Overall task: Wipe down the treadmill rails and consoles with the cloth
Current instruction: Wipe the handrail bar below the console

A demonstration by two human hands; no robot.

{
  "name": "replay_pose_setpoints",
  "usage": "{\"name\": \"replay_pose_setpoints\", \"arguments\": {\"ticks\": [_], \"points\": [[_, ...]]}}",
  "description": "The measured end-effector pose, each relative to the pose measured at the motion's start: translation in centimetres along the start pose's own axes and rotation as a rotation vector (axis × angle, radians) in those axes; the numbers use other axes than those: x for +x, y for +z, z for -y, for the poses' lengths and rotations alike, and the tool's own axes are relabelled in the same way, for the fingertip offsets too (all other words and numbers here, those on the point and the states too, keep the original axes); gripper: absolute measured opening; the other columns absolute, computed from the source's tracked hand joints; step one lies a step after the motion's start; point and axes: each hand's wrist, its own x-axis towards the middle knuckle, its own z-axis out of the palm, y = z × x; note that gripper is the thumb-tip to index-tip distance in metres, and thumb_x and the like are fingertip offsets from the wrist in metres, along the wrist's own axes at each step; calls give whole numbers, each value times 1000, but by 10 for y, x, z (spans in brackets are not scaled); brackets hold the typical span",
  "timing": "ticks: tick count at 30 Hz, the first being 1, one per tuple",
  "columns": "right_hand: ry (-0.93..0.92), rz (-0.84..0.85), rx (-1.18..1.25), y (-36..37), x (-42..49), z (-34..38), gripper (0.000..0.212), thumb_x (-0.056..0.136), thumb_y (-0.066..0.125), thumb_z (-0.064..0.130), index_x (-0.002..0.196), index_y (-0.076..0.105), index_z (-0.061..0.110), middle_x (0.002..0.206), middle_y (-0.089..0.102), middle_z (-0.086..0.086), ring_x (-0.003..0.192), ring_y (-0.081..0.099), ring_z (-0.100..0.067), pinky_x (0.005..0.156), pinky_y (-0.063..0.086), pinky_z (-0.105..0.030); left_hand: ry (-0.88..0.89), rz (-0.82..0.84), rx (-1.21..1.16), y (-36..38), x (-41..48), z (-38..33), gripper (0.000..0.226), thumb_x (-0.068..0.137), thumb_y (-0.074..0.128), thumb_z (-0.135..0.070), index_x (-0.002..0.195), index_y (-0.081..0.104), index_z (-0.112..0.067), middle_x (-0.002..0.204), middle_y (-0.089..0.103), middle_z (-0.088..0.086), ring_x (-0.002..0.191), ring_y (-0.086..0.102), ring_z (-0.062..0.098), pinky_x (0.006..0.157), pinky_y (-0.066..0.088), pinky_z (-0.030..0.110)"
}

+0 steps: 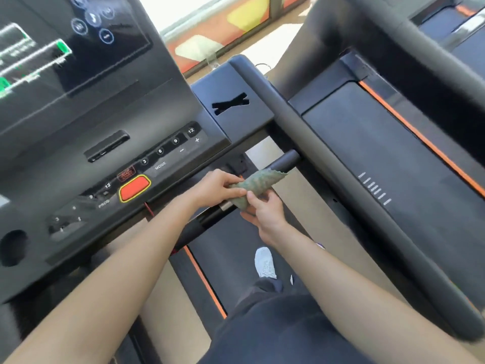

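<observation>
A: Gym flooring (160, 290) below, console (105, 158) lit, rail (315, 158) at your right. Where's the cloth (252, 183)?
B: Bunched over the front bar (286, 160); your left hand (212, 187) and right hand (265, 211) both pinch it. A careless swipe leftward could press the red button (133, 187)

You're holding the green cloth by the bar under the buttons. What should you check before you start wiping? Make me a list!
1. Cloth held properly: ok. The left hand and the right hand both pinch the green cloth.
2. Cloth at the bar: ok. It lies against the front bar.
3. Stop button safe from a bump: ok. The red button sits apart from the left hand.
4. Belt stopped: cannot tell from one picture.
5. Cloth clean and damp: cannot tell.
</observation>
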Motion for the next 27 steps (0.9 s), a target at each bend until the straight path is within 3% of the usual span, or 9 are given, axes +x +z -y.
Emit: {"name": "replay_pose_setpoints", "arguments": {"ticks": [5,9,12,20,27], "points": [[106,99,-73,25,-18,-32,36,98,65,15,131,55,19,123,70,-5,104,72,-24,92,58,-47,-46,-73,45,0,-51,36,35,89,76,-43,123,73,-35,92,75,-20,90,68,-2,80,51,22],[198,151,-77,43,-31,-53,35,98,64,13,132,55,18,127,68,-6,105,72,-22,87,59,-44,-114,-117,112,2,-82,60,42,90,75,-45,130,69,-36,119,73,-14,109,66,8,88,48,28],[271,192,-76,54,-40,-64,33,99,63,12,131,56,17,127,68,-8,106,71,-23,85,59,-44,-139,-158,189,5,-101,72,45,90,73,-47,134,66,-37,124,72,-7,115,66,15,94,48,32],[399,297,-116,62,-46,-67,27,101,60,16,128,61,13,122,71,-10,110,70,-28,83,59,-42,-229,-310,274,12,-133,86,39,89,73,-49,127,70,-41,119,75,-2,112,67,22,91,49,33],[287,169,40,37,-36,-47,25,100,62,17,124,64,13,119,73,-8,106,72,-26,90,58,-43,-192,-501,200,31,-123,68,28,87,76,-48,114,77,-40,110,76,-11,106,71,16,89,55,37]]}}
